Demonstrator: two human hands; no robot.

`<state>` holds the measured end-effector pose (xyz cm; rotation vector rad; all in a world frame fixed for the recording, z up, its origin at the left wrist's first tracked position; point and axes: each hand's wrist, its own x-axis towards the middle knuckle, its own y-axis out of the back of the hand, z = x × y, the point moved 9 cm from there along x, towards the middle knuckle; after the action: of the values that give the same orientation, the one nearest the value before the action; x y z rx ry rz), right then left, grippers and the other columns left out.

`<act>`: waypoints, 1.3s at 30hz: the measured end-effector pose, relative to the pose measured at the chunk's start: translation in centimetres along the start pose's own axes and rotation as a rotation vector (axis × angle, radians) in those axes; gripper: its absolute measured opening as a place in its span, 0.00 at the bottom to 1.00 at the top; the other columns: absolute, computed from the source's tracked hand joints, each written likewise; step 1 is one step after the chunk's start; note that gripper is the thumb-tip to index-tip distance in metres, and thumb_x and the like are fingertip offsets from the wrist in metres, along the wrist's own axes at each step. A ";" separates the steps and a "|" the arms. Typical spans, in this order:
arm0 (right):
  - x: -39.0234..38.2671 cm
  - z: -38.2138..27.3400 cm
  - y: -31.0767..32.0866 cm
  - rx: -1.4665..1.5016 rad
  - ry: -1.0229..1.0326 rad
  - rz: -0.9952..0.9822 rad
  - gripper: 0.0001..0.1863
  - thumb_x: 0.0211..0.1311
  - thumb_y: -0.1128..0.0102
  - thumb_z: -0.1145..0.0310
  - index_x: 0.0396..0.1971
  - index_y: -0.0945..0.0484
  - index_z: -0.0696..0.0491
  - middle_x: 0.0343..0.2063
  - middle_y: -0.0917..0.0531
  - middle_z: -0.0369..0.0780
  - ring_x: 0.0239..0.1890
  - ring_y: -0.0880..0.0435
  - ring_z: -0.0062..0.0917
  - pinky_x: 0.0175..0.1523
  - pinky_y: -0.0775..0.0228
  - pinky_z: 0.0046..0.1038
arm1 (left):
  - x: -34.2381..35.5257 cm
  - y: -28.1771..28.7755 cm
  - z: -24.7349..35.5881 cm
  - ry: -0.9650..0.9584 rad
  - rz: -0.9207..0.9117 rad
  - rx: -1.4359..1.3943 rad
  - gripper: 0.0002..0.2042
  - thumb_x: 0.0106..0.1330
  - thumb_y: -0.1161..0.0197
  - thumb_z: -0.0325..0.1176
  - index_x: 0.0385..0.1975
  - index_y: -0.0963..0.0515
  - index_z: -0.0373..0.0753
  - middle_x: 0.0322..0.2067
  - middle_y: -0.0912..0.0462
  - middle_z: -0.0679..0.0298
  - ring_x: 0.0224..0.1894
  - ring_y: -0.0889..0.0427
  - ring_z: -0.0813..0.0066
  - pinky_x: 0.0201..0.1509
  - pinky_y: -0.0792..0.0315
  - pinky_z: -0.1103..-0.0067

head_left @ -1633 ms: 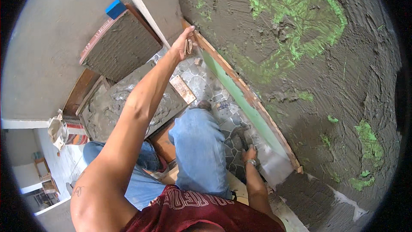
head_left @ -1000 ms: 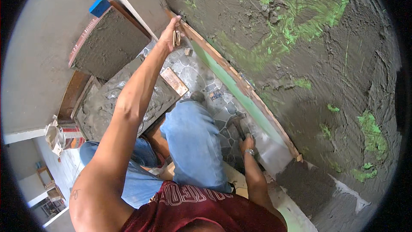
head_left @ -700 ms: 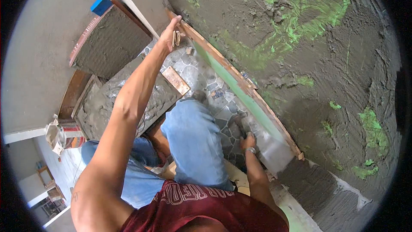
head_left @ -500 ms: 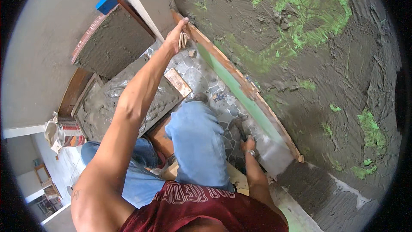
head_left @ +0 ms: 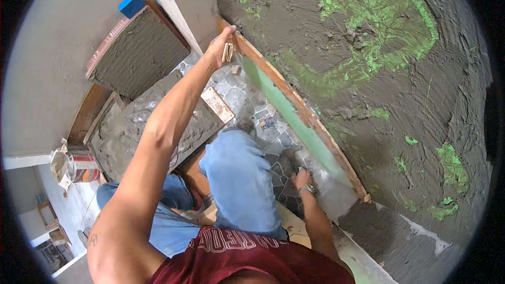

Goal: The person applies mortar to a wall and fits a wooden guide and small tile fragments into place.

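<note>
My left hand (head_left: 221, 47) is stretched out at the upper middle, closed around several short, thin pieces of wood (head_left: 227, 52). Its thumb and finger side rest at the upper end of a long wooden batten (head_left: 286, 90), which runs slantwise along the lower edge of the mortar-covered wall (head_left: 336, 110). Low by the floor, right of my knee, my right hand (head_left: 302, 179) has its fingers curled and partly hidden; what they hold cannot be made out. Just beyond it lies a dark grey lump (head_left: 288, 156), its kind unclear. A pale green strip of wall (head_left: 279, 102) shows beneath the batten.
A board of wet mortar (head_left: 131, 139) lies on the left, with a mortar-coated panel (head_left: 144, 52) and blue block (head_left: 131, 5) behind it. A wooden float (head_left: 217, 105) rests at the mortar's edge. Stone-patterned floor (head_left: 231, 87) lies between; a torn bag (head_left: 64, 165) stands far left.
My right hand has shifted slightly left and turned a little near the floor. My left hand keeps its hold at the batten's upper end. The whole view has moved slightly.
</note>
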<state>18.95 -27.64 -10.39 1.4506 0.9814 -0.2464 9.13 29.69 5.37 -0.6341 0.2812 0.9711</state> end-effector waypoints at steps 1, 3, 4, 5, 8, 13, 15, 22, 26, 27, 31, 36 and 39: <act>-1.1 -2.0 1.5 -0.042 0.075 0.019 0.24 0.54 0.36 0.59 0.49 0.26 0.54 0.40 0.19 0.55 0.47 0.22 0.53 0.52 0.28 0.45 | -0.2 -0.7 0.0 0.008 -0.010 -0.004 0.26 0.57 0.35 0.56 0.43 0.25 0.39 0.31 0.21 0.65 0.29 0.24 0.74 0.33 0.27 0.76; -1.7 -3.9 4.6 0.051 0.180 0.104 0.25 0.54 0.36 0.59 0.51 0.26 0.52 0.41 0.19 0.55 0.47 0.22 0.53 0.52 0.30 0.47 | -0.8 -3.6 0.7 -0.050 0.009 0.085 0.26 0.57 0.36 0.58 0.42 0.25 0.41 0.33 0.21 0.63 0.31 0.22 0.72 0.35 0.26 0.76; -2.1 -6.5 6.1 0.153 0.332 0.168 0.26 0.54 0.37 0.60 0.54 0.26 0.51 0.42 0.19 0.56 0.47 0.21 0.53 0.52 0.31 0.49 | -0.3 -3.9 0.3 0.038 -0.068 0.072 0.26 0.57 0.36 0.61 0.41 0.24 0.43 0.37 0.21 0.63 0.34 0.22 0.72 0.37 0.26 0.76; -1.8 -9.2 6.9 0.172 0.427 0.167 0.25 0.55 0.37 0.58 0.53 0.26 0.50 0.42 0.19 0.56 0.46 0.21 0.53 0.51 0.31 0.49 | 0.7 -2.9 0.7 0.035 -0.071 0.075 0.26 0.57 0.36 0.61 0.41 0.24 0.43 0.37 0.21 0.63 0.34 0.22 0.72 0.37 0.26 0.76; -1.8 -20.3 11.3 0.193 0.526 0.077 0.23 0.59 0.41 0.55 0.50 0.26 0.53 0.39 0.19 0.56 0.43 0.21 0.54 0.47 0.28 0.48 | 2.1 0.5 2.4 0.027 -0.099 0.229 0.35 0.60 0.44 0.67 0.50 0.26 0.39 0.44 0.23 0.58 0.39 0.26 0.66 0.46 0.31 0.70; -4.0 -34.7 18.9 0.110 0.743 0.138 0.20 0.61 0.45 0.53 0.40 0.24 0.56 0.32 0.18 0.56 0.37 0.19 0.54 0.42 0.27 0.49 | 1.3 -0.5 5.2 0.055 -0.002 0.448 0.26 0.57 0.35 0.62 0.35 0.22 0.42 0.25 0.22 0.68 0.24 0.24 0.77 0.26 0.30 0.79; -4.4 -39.1 19.4 0.096 0.886 0.109 0.20 0.60 0.44 0.52 0.38 0.24 0.57 0.30 0.18 0.56 0.35 0.19 0.53 0.41 0.27 0.49 | 0.5 0.4 6.1 0.030 0.074 0.516 0.23 0.58 0.36 0.61 0.28 0.22 0.43 0.22 0.23 0.69 0.24 0.24 0.77 0.27 0.30 0.79; 0.2 -42.1 21.5 0.083 0.781 0.265 0.21 0.60 0.43 0.52 0.38 0.23 0.57 0.30 0.18 0.56 0.36 0.18 0.52 0.42 0.26 0.49 | -0.8 -2.2 7.0 0.050 0.051 0.488 0.20 0.60 0.34 0.51 0.23 0.20 0.37 0.22 0.18 0.60 0.25 0.19 0.70 0.31 0.25 0.75; -5.1 -44.0 20.8 -0.053 0.936 0.177 0.22 0.60 0.44 0.51 0.39 0.23 0.57 0.30 0.18 0.56 0.36 0.18 0.51 0.41 0.25 0.48 | -1.5 0.4 10.2 -0.043 0.245 0.683 0.22 0.57 0.31 0.48 0.31 0.19 0.29 0.28 0.17 0.55 0.28 0.17 0.68 0.33 0.23 0.74; -5.4 -44.0 21.5 -0.054 0.932 0.180 0.22 0.60 0.44 0.51 0.39 0.23 0.57 0.30 0.18 0.56 0.36 0.18 0.51 0.41 0.25 0.48 | -1.5 0.0 10.6 -0.070 0.254 0.746 0.23 0.56 0.30 0.48 0.33 0.19 0.28 0.29 0.17 0.55 0.28 0.18 0.69 0.33 0.24 0.75; -2.1 -43.7 22.4 0.030 0.860 0.142 0.21 0.60 0.44 0.52 0.37 0.22 0.58 0.34 0.18 0.56 0.38 0.18 0.52 0.42 0.25 0.48 | -1.8 -1.6 10.5 -0.056 0.254 0.748 0.25 0.55 0.29 0.49 0.35 0.20 0.27 0.31 0.17 0.55 0.28 0.18 0.69 0.32 0.25 0.74; -2.6 -44.1 21.3 0.004 0.846 0.150 0.21 0.59 0.43 0.52 0.37 0.22 0.57 0.34 0.17 0.55 0.39 0.18 0.52 0.45 0.26 0.49 | -0.9 0.6 9.9 -0.050 0.265 0.741 0.28 0.54 0.28 0.49 0.38 0.20 0.25 0.36 0.17 0.53 0.32 0.17 0.68 0.35 0.24 0.73; -1.9 -43.3 21.4 0.080 0.824 0.170 0.22 0.60 0.44 0.52 0.36 0.22 0.59 0.35 0.17 0.55 0.39 0.18 0.52 0.45 0.26 0.49 | -0.9 0.1 9.9 -0.114 0.327 0.850 0.27 0.53 0.27 0.50 0.36 0.19 0.26 0.37 0.17 0.53 0.33 0.17 0.68 0.36 0.24 0.73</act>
<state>14.77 14.10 13.61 1.7316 1.4948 0.4852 8.04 35.19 13.52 0.2525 0.6610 1.0781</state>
